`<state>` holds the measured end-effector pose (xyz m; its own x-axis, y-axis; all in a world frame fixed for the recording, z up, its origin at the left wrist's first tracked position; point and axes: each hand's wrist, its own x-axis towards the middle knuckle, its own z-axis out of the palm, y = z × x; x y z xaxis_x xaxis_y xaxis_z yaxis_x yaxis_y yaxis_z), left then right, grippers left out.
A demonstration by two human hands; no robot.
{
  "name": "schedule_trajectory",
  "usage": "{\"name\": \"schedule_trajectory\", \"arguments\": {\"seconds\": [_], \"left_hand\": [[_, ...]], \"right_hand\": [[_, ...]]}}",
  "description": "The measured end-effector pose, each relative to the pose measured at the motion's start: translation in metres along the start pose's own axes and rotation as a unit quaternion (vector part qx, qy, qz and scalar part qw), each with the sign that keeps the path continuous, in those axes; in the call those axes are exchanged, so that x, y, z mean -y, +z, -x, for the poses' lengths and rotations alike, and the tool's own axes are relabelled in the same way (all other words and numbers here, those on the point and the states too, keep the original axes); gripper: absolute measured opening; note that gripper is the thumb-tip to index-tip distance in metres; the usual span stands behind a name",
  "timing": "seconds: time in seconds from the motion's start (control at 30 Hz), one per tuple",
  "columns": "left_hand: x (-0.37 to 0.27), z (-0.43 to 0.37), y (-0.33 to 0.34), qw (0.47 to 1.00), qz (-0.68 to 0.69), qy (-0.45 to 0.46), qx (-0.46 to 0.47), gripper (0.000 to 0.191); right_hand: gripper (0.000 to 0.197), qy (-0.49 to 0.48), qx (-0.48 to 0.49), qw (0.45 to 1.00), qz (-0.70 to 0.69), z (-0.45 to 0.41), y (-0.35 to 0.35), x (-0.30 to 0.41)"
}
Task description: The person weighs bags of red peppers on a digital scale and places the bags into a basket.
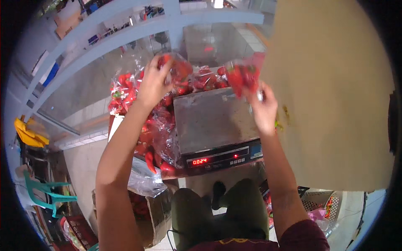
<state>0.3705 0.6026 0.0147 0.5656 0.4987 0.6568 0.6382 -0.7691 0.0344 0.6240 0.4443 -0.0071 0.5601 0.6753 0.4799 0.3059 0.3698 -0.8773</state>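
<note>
My left hand (157,78) is at the top of the pile, its fingers on a clear plastic bag of red peppers (183,67); motion blurs both. Over the far right corner of the scale, my right hand (263,105) grips another clear bag of red peppers (241,75), lifted and tilted. The digital scale (207,122) has a bare metal plate, with red digits lit on its front panel. More bagged red peppers (124,91) are heaped along its left and far sides. Loose red peppers (150,161) lie at the near left corner.
A large tan panel (329,94) stands close on the right. Empty-looking plastic bags (146,178) hang over the table's near left edge, above a cardboard box (157,216). Beyond the table runs a pale blue frame (125,31). A perforated basket (318,200) sits low right.
</note>
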Motion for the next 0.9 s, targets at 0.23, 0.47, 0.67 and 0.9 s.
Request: {"name": "schedule_trajectory", "arguments": {"seconds": [0.23, 0.47, 0.67, 0.9], "left_hand": [[-0.125, 0.113, -0.131, 0.983, 0.149, -0.098, -0.042, 0.070], [-0.242, 0.190, -0.189, 0.768, 0.556, -0.315, -0.048, 0.075], [-0.282, 0.202, -0.190, 0.760, 0.589, -0.267, -0.057, 0.079], [-0.313, 0.203, -0.185, 0.752, 0.581, -0.304, -0.069, 0.078]], "right_hand": [[0.047, -0.060, 0.220, 0.968, 0.101, 0.157, -0.171, 0.092], [0.043, 0.171, 0.379, 0.806, 0.422, 0.217, -0.287, 0.170], [0.053, 0.184, 0.302, 0.768, 0.534, 0.286, -0.361, 0.039], [0.057, 0.269, 0.197, 0.797, 0.503, 0.362, -0.402, -0.055]]}}
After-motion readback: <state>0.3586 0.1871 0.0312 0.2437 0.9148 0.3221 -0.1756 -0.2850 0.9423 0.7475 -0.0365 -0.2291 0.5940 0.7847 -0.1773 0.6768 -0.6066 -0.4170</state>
